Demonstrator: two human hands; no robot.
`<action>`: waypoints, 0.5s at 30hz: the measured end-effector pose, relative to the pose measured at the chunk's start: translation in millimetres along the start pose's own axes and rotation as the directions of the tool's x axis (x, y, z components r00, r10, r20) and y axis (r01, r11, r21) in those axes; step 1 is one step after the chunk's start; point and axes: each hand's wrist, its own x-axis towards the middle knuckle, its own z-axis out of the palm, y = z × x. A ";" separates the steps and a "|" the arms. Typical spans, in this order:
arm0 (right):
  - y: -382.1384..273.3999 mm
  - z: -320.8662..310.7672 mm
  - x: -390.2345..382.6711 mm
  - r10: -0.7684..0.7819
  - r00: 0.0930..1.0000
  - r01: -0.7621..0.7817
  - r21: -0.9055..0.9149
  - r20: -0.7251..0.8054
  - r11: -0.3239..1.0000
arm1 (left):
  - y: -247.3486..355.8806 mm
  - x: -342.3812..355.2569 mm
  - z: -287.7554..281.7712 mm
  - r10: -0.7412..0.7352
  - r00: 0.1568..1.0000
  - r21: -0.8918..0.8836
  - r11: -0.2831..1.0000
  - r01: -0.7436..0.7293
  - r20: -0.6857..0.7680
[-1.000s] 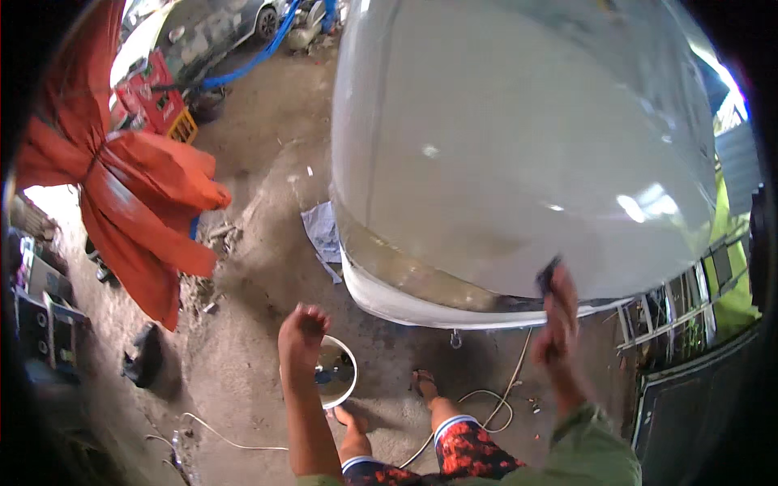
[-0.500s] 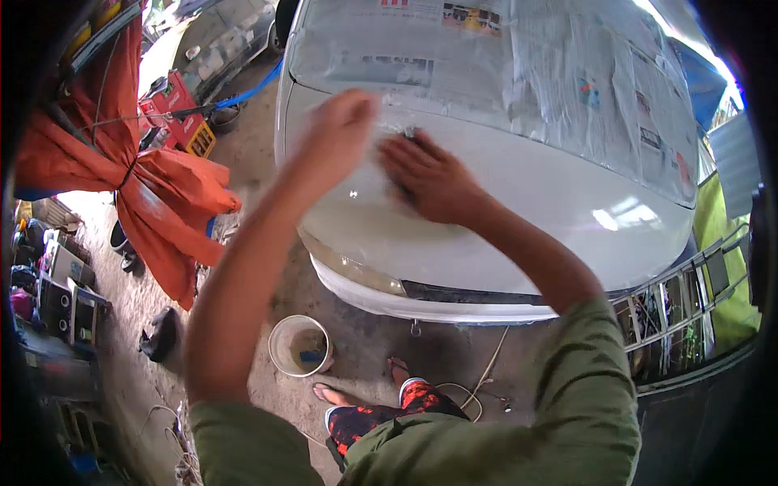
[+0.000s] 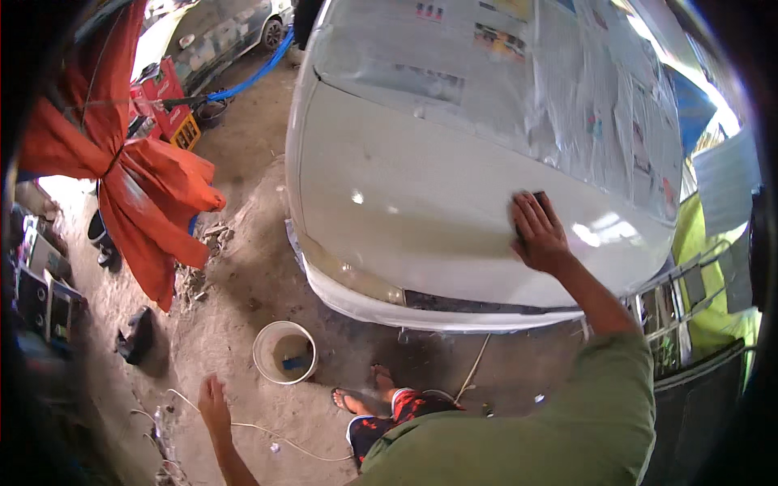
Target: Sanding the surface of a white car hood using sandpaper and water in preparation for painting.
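Note:
My right hand [image 3: 538,228] lies on the white vehicle panel [image 3: 389,202], fingers over a small dark block [image 3: 536,197], mostly hidden beneath them. Above that panel, sheets of printed paper and translucent covering [image 3: 486,73] mask the vehicle's upper part. My left hand [image 3: 214,398] hangs low at the left, away from the vehicle, its fingers loosely extended with nothing visible in them. Near it stands a white bucket [image 3: 261,356] with cloudy water and a dark blue piece inside.
An orange tarp [image 3: 154,219] hangs tied at left, near red crates [image 3: 166,97], a parked car [image 3: 219,32] and a black bag [image 3: 134,336]. A cord [image 3: 320,454] runs over the dirt floor. A metal ladder [image 3: 664,312] stands at right.
My right hand has moved right along the white panel from its middle half a second ago. My left hand, then raised over the panel, has dropped to the lower left.

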 end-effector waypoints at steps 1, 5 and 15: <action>0.0 -4.9 11.6 0.001 1.000 -0.001 -0.007 0.010 1.000 | 6.0 -12.9 4.7 -0.069 0.996 -0.019 0.997 0.070 0.062; -98.0 -28.2 165.5 0.035 0.967 -0.014 0.084 -0.252 0.996 | 106.7 22.7 93.6 0.324 0.929 -0.170 0.940 -0.295 0.180; -84.4 -16.0 118.8 -0.004 0.985 0.029 0.143 -0.172 0.989 | 73.4 -14.5 80.3 0.244 0.939 -0.177 0.963 -0.205 0.244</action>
